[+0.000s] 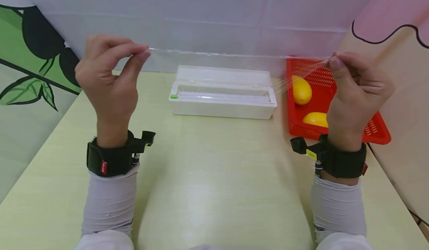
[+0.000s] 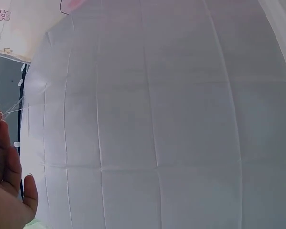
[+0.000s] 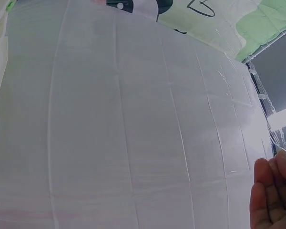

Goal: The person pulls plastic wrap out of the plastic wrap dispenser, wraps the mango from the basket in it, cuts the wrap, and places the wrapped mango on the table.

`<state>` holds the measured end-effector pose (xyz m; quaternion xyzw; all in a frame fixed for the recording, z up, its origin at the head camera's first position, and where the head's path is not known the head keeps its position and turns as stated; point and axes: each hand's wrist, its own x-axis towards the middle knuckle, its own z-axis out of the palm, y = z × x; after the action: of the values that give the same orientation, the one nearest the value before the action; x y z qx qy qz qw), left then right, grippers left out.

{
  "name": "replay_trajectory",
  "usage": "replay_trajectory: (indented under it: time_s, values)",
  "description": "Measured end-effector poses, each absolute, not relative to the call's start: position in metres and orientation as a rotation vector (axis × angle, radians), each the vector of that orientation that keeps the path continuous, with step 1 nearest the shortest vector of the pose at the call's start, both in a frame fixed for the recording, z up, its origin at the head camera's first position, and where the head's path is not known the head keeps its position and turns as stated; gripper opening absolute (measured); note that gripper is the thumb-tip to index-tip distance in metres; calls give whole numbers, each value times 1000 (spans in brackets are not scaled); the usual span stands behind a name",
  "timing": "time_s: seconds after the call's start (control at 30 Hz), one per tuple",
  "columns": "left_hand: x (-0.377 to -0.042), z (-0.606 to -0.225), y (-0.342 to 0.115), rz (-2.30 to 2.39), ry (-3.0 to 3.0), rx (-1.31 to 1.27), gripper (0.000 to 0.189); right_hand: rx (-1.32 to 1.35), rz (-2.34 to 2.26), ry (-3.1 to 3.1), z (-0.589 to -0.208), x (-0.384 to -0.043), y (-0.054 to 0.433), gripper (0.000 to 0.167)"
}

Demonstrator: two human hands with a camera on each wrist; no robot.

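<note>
Cling film [image 1: 234,62] apparently between pinching fingers [image 1: 142,54]

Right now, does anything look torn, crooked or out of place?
Nothing stands out. The cling film stretches level between the left hand and right hand, the dispenser box sits square, and both lemons lie in the red basket.

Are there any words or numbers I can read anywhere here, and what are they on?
None can be read.
Red tag on the left wristband: marks too small to read.
Yellow label on the right wristband: too small to read.
White dispenser box: no print shows.
Red basket: no print shows.
</note>
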<state>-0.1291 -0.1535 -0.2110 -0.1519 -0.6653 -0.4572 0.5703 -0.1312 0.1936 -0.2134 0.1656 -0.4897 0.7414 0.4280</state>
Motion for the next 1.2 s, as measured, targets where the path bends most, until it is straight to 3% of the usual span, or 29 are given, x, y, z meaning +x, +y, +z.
replay_trajectory:
  time_s: [1.2]
  values:
    - [-120, -208, -156, -1121, -1494, -337, 10, 445, 1837, -1108, -207, -130, 189, 8]
